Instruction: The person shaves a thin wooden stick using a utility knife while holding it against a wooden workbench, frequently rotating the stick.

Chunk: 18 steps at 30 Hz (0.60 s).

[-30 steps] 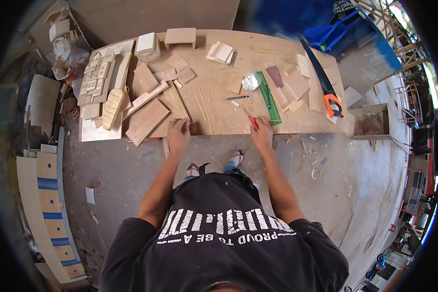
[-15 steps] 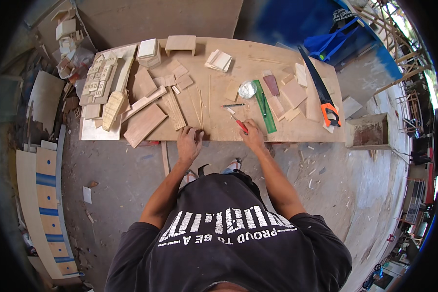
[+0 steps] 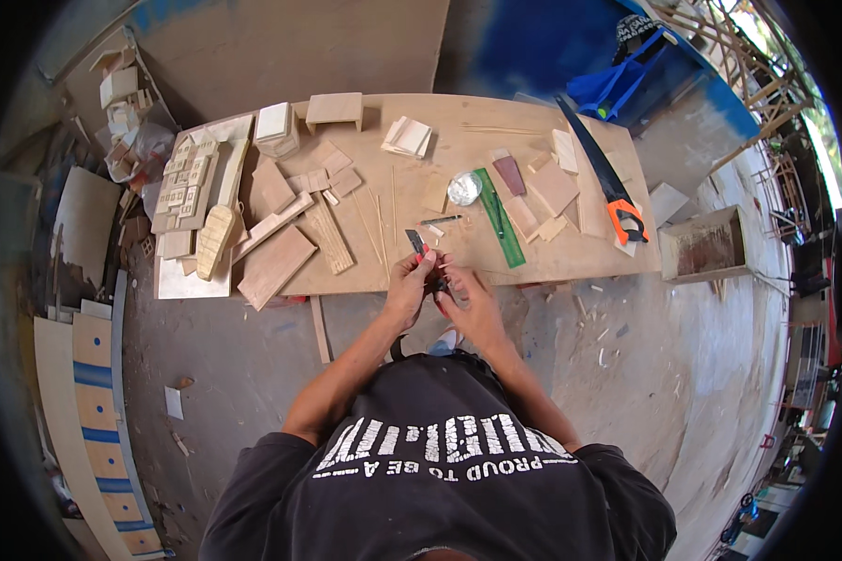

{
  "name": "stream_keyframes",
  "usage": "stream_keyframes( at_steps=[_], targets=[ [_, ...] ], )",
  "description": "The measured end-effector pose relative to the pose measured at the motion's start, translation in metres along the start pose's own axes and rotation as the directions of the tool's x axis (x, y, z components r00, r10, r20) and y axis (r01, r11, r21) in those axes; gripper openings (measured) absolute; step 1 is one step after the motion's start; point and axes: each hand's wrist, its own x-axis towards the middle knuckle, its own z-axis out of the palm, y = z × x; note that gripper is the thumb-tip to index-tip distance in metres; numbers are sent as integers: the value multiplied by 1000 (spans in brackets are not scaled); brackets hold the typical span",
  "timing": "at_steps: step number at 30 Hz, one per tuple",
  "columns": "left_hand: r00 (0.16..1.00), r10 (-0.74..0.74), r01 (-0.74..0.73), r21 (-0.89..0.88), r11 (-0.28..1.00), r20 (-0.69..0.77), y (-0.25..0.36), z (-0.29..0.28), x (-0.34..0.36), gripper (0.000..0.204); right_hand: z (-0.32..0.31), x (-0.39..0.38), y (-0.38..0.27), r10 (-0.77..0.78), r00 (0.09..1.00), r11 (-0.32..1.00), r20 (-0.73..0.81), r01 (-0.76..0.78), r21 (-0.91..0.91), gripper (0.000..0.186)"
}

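Note:
Just over the front edge of the table, my two hands are brought together around a red utility knife [image 3: 415, 242]. Its dark blade points away from me, past the fingertips of my left hand [image 3: 408, 290], which is closed on it. The fingers of my right hand [image 3: 472, 307] are bent round the red handle's near end, with the thumb beside it. Fingers hide most of the handle. Beyond the blade lie a pencil-like stick [image 3: 442, 220] and a small white piece. To the right are a green ruler [image 3: 503, 224] and a round container of white stuff [image 3: 464, 189].
Wood blocks, boards [image 3: 279, 266] and thin sticks cover the table's left side. An orange-handled handsaw [image 3: 601, 168] lies at the right near more wood pieces. A small stack of wood squares [image 3: 407, 136] sits at the back. A box [image 3: 706, 251] stands right of the table.
My right hand has drawn the knife back from the tabletop toward me. My left hand has moved right to meet it and now grips the knife too. The view has shifted slightly.

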Motion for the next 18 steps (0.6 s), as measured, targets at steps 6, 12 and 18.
stream_keyframes(
  at_steps=[6,12,18],
  targets=[
    [998,-43,40,75,996,37,-6,1,-10,30,10,-19,6,-137,990,986,-13,135,-93,31],
    [998,-55,53,112,992,13,-9,-5,-15,27,23,-27,2,-237,968,959,-82,219,-182,30],
    [996,-89,91,125,988,-23,-6,-9,-18,27,27,-24,-12,-265,962,944,-65,245,-221,30]
  ],
)
